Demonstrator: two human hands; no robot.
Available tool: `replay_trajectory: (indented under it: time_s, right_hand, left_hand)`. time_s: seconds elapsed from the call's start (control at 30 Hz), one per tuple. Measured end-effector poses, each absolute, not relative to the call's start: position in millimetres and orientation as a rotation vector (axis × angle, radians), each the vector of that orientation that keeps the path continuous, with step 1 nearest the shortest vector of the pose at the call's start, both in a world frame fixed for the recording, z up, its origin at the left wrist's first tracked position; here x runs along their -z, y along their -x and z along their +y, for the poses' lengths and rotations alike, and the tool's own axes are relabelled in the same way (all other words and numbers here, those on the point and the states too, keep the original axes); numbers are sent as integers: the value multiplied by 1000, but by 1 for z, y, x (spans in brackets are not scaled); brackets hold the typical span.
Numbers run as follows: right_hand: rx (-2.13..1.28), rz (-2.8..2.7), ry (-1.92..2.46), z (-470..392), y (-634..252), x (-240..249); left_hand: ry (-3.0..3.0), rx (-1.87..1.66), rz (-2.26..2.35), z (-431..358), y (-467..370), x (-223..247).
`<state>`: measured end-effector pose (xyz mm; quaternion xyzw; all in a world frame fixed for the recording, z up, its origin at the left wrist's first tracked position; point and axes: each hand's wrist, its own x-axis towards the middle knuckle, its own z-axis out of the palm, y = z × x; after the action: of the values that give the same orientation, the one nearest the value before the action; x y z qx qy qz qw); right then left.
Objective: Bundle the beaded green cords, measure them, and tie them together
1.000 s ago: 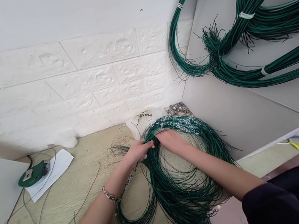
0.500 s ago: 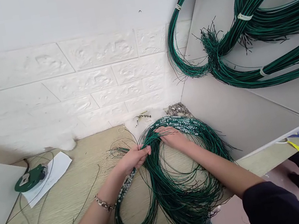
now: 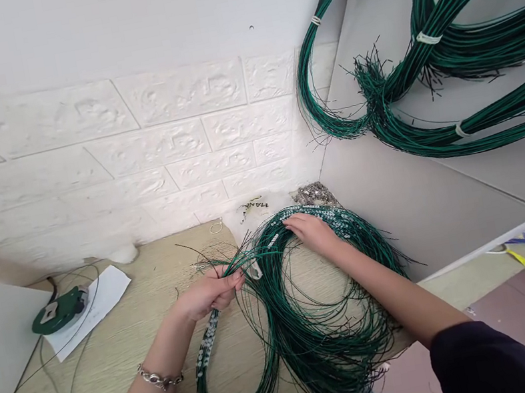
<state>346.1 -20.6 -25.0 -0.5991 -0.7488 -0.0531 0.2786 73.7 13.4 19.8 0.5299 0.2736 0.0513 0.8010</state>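
A person's two bare hands work green strands on a pale tabletop (image 3: 118, 357). The left hand (image 3: 213, 294), a chain bracelet (image 3: 157, 379) on its wrist, closes thumb over fingers around the upper part of a smaller loop (image 3: 272, 374), thin ends fanning out above the grip. The right hand (image 3: 314, 233) is half curled, its fingertips at the top of a larger coil (image 3: 286, 328); whether they pinch any strands, one cannot tell.

At far left, a green tape measure (image 3: 62, 312) lies on a white sheet of paper (image 3: 107, 295), near thin dark wire. The smaller loop, dotted with pale beads along its left side, lies beside the larger coil, with some strands stretching between the two. Behind the coil are a clear bag (image 3: 246, 216) with dark lettering and a heap of small metallic pieces (image 3: 313, 194).

By the look of it, sorting is partway along: one modest share appears gathered in the left hand, while the bulk sits in the larger coil, its lower ends loose and spread. No tie is visible around the smaller loop at the grip, though the fingers hide part of it. At upper right, hanging bundles (image 3: 462, 5) already bear white ties (image 3: 428, 38) and look finished by comparison.
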Motion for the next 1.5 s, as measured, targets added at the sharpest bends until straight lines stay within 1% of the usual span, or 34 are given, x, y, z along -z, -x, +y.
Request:
replay_trajectory:
  time_s: [0.27, 0.33, 0.4, 0.57, 0.63, 0.83, 1.07, 1.13, 1.23, 1.37, 1.5]
  right_hand:
    - [256, -1872, 1699, -22, -358, 22]
    - [231, -1839, 1718, -23, -361, 19]
    - [144, -1817, 1738, -24, -363, 14]
    - [-277, -1863, 1702, -28, -365, -4]
    - [-329, -1876, 1683, -29, -363, -7]
    - [-192, -1711, 1773, -39, -356, -21]
    - [315, -1199, 2449, -57, -379, -70]
    - [380, -1117, 2572, -63, -383, -76]
    - [287, -1118, 2683, -69, -386, -71]
    - [98, -1199, 2756, -71, -389, -51]
    - [117, -1189, 2754, -67, -393, -36]
  left_hand:
    - [-1084, -96, 572, 19, -52, -10]
    - [-1051, -96, 568, 20, -49, -7]
    - [-1010, -103, 549, 21, -46, -5]
    - [-861, -108, 501, 24, -46, -4]
    - [-828, -116, 493, 25, -47, -3]
    - [-857, -134, 479, 27, -46, 3]
    - [-846, -193, 580, 26, -43, 4]
    - [-825, -219, 646, 26, -45, 2]
    - [-833, -239, 728, 24, -52, -1]
    - [-908, -293, 824, 21, -66, -3]
    - [-890, -372, 856, 16, -72, -7]
